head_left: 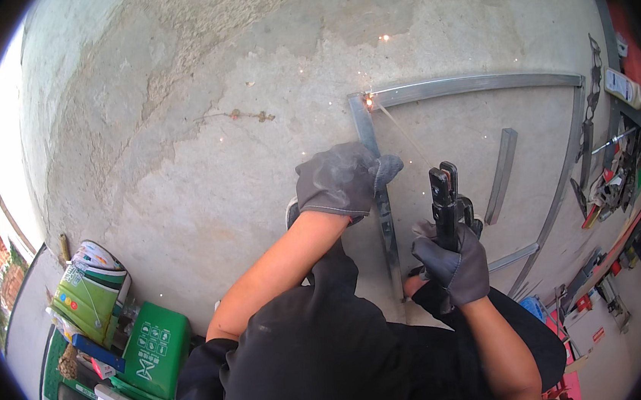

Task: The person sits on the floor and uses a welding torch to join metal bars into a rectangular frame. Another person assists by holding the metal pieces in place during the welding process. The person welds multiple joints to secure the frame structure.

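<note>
My right hand (452,265), in a dark grey glove, is closed around a black welding electrode holder (444,197). A thin welding rod (405,133) runs from the holder up to the far left corner of a rectangular steel tube frame (470,84) on the concrete. Bright sparks (370,101) glow at the rod's tip, and several more are scattered around. My left hand (341,179), gloved too, is closed over the frame's left bar, below that corner, with its thumb across the tube. Dark clothing hides part of the frame's near end.
Inside the frame lies a loose steel tube piece (501,176). Metal tools (616,185) and a white bottle (625,89) crowd the right side. At lower left stand a green bin (154,348) and a green-and-white bucket (91,292). A small twig-like scrap (252,116) lies on the concrete floor (182,182).
</note>
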The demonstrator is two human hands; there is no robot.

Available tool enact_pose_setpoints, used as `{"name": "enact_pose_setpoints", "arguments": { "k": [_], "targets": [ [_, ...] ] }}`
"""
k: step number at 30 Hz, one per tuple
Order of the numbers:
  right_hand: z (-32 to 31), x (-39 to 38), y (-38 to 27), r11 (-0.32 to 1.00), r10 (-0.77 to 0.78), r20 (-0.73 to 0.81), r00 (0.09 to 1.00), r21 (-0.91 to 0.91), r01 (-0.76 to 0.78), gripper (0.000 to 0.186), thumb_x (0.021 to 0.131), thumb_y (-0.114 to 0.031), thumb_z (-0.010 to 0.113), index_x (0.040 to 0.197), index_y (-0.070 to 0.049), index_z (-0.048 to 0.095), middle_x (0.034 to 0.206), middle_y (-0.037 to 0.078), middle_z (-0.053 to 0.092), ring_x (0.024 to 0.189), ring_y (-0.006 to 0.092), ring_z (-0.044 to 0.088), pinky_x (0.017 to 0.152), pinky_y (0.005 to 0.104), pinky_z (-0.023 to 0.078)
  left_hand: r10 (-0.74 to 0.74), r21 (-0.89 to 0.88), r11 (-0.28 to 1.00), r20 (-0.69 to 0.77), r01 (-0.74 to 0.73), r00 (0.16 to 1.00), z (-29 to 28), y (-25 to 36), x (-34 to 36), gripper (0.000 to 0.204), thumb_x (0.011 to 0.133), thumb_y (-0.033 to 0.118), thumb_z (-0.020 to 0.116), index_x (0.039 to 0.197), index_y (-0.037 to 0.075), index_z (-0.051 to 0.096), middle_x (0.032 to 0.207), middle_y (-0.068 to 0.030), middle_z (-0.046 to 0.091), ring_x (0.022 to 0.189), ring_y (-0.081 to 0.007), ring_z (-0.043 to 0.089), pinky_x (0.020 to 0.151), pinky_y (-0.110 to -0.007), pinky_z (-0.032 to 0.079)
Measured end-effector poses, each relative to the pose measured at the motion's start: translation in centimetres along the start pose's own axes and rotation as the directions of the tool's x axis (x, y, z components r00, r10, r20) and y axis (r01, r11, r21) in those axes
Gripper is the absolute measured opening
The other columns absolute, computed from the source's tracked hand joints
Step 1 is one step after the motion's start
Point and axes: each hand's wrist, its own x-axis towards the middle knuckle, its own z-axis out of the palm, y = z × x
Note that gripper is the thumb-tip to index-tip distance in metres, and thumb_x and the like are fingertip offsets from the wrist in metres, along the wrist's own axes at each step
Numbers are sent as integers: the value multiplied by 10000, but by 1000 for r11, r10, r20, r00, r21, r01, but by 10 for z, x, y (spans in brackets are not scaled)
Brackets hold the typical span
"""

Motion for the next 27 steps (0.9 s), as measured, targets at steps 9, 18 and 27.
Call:
{"name": "enact_pose_setpoints", "arguments": {
  "k": [9,18,27],
  "targets": [
    [5,3,1,999,-42,6,999,3,42,397,921,-176,819,1237,53,746,1106,75,806,740,99,712,594,286,594,28,47,999,-7,-27,1000,-9,0,-7,233,966,326,708,1122,184,808,1202,-122,775,1098,-388,750,912,-479,592],
    [2,4,1,985,-129,6,992,-116,129,393,920,-223,831,1225,16,765,1067,84,819,829,110,743,692,298,611,51,-10,999,-63,-52,997,-8,-1,-9,210,923,269,698,1080,168,795,1107,-141,791,1034,-387,765,884,-474,595],
    [1,-2,2,993,-112,-72,991,-38,109,304,893,-137,821,1155,11,777,1123,112,820,849,121,749,688,304,613,-5,9,1000,-39,5,999,-5,4,-10,562,898,694,738,1014,151,826,1039,-149,803,960,-384,784,822,-486,602]
  ]
}}
